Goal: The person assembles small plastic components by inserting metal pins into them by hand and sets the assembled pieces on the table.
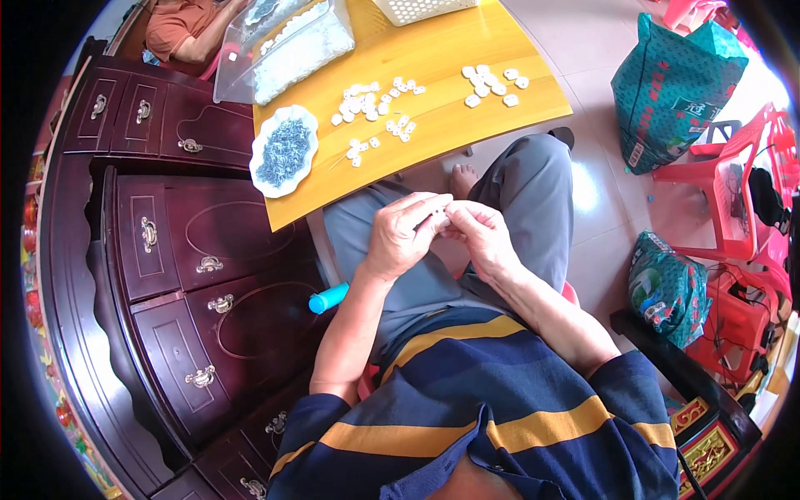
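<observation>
Above my lap, my left hand [403, 236] and my right hand [485, 240] meet with fingertips pinched together. A small white piece [440, 212] shows between them, mostly covered by the fingers; its details are too small to tell. On the wooden table [467, 50] just beyond lie several loose groups of small white plastic pieces [361, 103], with another group of white pieces [485, 82] farther right. At the table's left edge, a white scalloped dish [260, 171] holds a heap of small dark grey metal-looking bits [286, 152].
A clear plastic bin [237, 83] with white pieces stands at the far left, near another person's arm [204, 43]. A white perforated basket [425, 10] sits at the back. Dark wooden drawers [242, 250] flank my left; green bags [679, 92] and red plastic stools [725, 192] are on the right.
</observation>
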